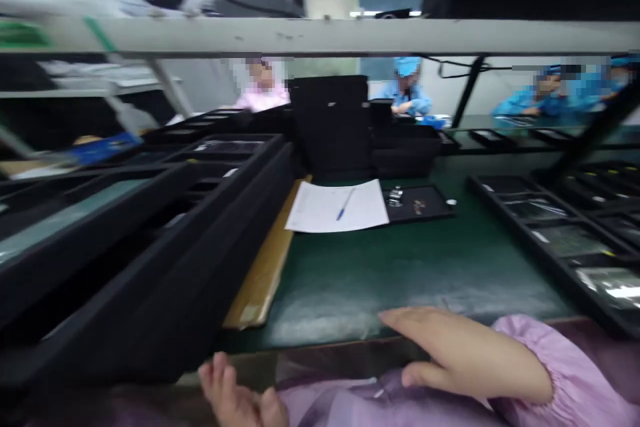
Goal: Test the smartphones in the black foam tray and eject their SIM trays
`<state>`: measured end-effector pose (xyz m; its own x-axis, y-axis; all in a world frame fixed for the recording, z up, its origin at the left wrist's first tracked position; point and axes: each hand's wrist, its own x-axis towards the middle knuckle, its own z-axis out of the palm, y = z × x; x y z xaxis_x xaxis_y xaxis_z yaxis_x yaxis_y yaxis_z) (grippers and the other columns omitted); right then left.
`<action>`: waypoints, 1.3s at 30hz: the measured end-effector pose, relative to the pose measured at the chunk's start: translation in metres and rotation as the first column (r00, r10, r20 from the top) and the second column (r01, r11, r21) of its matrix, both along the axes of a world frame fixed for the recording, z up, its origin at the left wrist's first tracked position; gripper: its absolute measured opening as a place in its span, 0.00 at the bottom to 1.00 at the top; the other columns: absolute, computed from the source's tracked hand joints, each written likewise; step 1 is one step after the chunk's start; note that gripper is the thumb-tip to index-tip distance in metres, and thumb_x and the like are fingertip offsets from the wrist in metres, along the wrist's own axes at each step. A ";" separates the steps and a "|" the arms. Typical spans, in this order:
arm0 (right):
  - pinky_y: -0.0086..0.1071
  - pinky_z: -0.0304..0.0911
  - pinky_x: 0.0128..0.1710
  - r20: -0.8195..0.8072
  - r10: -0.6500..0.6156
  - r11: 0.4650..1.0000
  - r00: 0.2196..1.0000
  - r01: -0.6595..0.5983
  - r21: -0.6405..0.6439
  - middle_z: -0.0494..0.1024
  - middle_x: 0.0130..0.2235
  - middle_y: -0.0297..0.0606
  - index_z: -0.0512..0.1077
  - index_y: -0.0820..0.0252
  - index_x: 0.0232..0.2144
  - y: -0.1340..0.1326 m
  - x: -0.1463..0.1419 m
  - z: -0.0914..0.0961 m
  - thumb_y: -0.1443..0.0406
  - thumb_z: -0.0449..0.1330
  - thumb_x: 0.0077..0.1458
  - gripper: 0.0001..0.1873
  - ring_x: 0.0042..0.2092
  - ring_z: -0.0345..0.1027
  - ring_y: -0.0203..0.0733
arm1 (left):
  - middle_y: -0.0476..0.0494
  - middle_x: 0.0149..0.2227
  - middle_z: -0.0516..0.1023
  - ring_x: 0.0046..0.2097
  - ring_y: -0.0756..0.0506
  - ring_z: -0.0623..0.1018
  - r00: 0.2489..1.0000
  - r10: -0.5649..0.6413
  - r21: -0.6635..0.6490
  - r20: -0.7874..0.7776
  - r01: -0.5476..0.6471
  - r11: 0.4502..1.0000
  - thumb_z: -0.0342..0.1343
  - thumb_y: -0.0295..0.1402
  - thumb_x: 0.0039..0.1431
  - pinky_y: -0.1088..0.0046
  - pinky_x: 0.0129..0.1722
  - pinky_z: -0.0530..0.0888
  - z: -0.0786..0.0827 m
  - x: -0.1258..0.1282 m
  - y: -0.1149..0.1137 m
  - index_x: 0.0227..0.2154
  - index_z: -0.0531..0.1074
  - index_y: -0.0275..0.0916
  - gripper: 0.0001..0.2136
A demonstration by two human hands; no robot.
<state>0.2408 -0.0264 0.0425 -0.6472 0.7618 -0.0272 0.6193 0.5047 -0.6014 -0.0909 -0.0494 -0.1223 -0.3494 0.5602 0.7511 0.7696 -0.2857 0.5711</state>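
My right hand [457, 350] hovers at the front edge of the green tabletop [410, 267], fingers stretched out to the left and thumb apart, holding nothing. Low in the view, my left hand [240, 393] is raised with its fingers up and apart, also without anything in it. It is close to the end of a brown board [263, 273] and a tall stack of black trays [220, 247]. Farther back lies a white paper sheet [320, 207] with a blue pen [345, 205] on it. Beside the sheet, a black tray [425, 207] holds a few small metal parts [395, 197].
On the right stand black compartment trays [520, 240] with flat, glassy-looking pieces. A grey shelf beam [350, 37] crosses overhead, with a dark slanted post [595, 127] at right. Black boxes [330, 127] stand at the back; several people in pink or blue sit beyond.
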 end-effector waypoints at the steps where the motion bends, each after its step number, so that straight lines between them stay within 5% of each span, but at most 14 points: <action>1: 0.41 0.65 0.59 -0.015 -0.109 0.994 0.994 0.109 0.007 0.73 0.60 0.40 0.67 0.53 0.63 -0.006 0.021 -0.012 0.57 0.64 0.59 0.31 0.59 0.70 0.50 | 0.58 0.71 0.56 0.72 0.32 0.53 0.996 -0.052 0.069 -0.066 0.057 0.996 0.53 0.43 0.57 0.38 0.70 0.49 0.006 0.005 0.010 0.67 0.51 0.65 0.35; 3: 0.41 0.67 0.58 -0.032 -0.288 0.957 0.957 0.289 0.032 0.73 0.59 0.39 0.67 0.52 0.63 -0.012 0.054 -0.031 0.55 0.62 0.60 0.30 0.58 0.71 0.50 | 0.52 0.66 0.66 0.67 0.33 0.65 0.973 -0.174 0.059 -0.151 0.184 0.981 0.54 0.36 0.58 0.43 0.67 0.60 0.025 0.022 0.033 0.64 0.62 0.59 0.30; 5: 0.43 0.69 0.55 -0.039 -0.384 0.918 0.922 0.386 0.087 0.76 0.57 0.39 0.70 0.54 0.60 0.001 0.073 -0.039 0.55 0.58 0.62 0.26 0.55 0.73 0.50 | 0.47 0.62 0.72 0.65 0.35 0.69 0.927 -0.319 -0.087 -0.199 0.307 0.948 0.53 0.33 0.60 0.49 0.65 0.65 0.045 0.045 0.054 0.60 0.67 0.56 0.25; 8: 0.43 0.69 0.55 -0.058 -0.446 0.859 0.893 0.445 0.254 0.79 0.52 0.39 0.76 0.58 0.52 0.067 0.075 -0.030 0.59 0.54 0.65 0.19 0.53 0.74 0.48 | 0.42 0.60 0.74 0.64 0.36 0.70 0.873 -0.423 -0.202 -0.243 0.381 0.902 0.52 0.36 0.63 0.52 0.61 0.71 0.060 0.081 0.076 0.54 0.74 0.50 0.17; 11: 0.43 0.63 0.60 -0.065 -0.509 0.803 0.858 0.501 0.322 0.77 0.54 0.45 0.74 0.62 0.53 0.165 0.057 -0.017 0.67 0.49 0.68 0.18 0.56 0.71 0.45 | 0.35 0.62 0.72 0.66 0.33 0.68 0.851 -0.433 -0.364 -0.296 0.319 0.875 0.50 0.39 0.65 0.50 0.57 0.74 0.051 0.106 0.083 0.49 0.76 0.41 0.16; 13: 0.48 0.64 0.58 -0.043 -0.540 0.780 0.840 0.519 0.349 0.74 0.56 0.46 0.72 0.62 0.54 0.220 0.045 -0.017 0.64 0.55 0.68 0.16 0.56 0.70 0.47 | 0.32 0.62 0.71 0.66 0.31 0.66 0.853 -0.407 -0.420 -0.327 0.255 0.871 0.49 0.38 0.66 0.49 0.56 0.75 0.042 0.112 0.080 0.48 0.77 0.37 0.16; 17: 0.52 0.64 0.58 0.004 -0.562 0.753 0.827 0.510 0.416 0.71 0.57 0.45 0.71 0.61 0.53 0.275 0.036 -0.035 0.59 0.60 0.65 0.17 0.57 0.67 0.49 | 0.32 0.61 0.72 0.66 0.32 0.67 0.841 -0.392 -0.426 -0.374 0.220 0.878 0.50 0.37 0.66 0.50 0.55 0.76 0.035 0.110 0.070 0.49 0.77 0.37 0.16; 22: 0.56 0.58 0.62 0.037 -0.595 0.717 0.803 0.509 0.476 0.68 0.60 0.45 0.72 0.61 0.51 0.288 0.041 -0.054 0.62 0.61 0.64 0.16 0.62 0.61 0.53 | 0.35 0.58 0.75 0.63 0.31 0.71 0.811 -0.418 -0.436 -0.409 0.228 0.871 0.50 0.35 0.66 0.50 0.51 0.78 0.039 0.107 0.068 0.48 0.77 0.38 0.14; 32: 0.63 0.38 0.67 0.007 -0.635 0.680 0.772 0.556 0.478 0.59 0.68 0.46 0.75 0.63 0.48 0.285 0.039 -0.053 0.75 0.59 0.57 0.16 0.70 0.45 0.56 | 0.35 0.56 0.77 0.61 0.33 0.73 0.803 -0.430 -0.438 -0.412 0.239 0.867 0.49 0.34 0.66 0.49 0.53 0.78 0.034 0.108 0.069 0.49 0.77 0.37 0.15; 36: 0.66 0.42 0.66 -0.055 -0.637 0.673 0.769 0.589 0.447 0.56 0.68 0.54 0.75 0.65 0.46 0.276 0.033 -0.028 0.81 0.52 0.51 0.23 0.70 0.48 0.59 | 0.36 0.56 0.78 0.60 0.34 0.74 0.806 -0.416 -0.417 -0.420 0.236 0.878 0.50 0.34 0.65 0.50 0.53 0.77 0.033 0.109 0.069 0.48 0.77 0.38 0.14; 39: 0.60 0.47 0.67 -0.155 -0.617 0.641 0.771 0.607 0.469 0.47 0.71 0.61 0.67 0.70 0.57 0.238 0.035 0.010 0.81 0.50 0.51 0.30 0.71 0.45 0.58 | 0.36 0.55 0.78 0.60 0.34 0.75 0.806 -0.415 -0.402 -0.421 0.244 0.882 0.51 0.34 0.65 0.50 0.52 0.78 0.032 0.108 0.069 0.48 0.77 0.37 0.14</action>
<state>0.2756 0.2116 0.0523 -0.0315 0.9004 0.4339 0.8985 0.2157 -0.3823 0.0171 0.0201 -0.0903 0.2600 0.8056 0.5323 0.8584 -0.4453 0.2547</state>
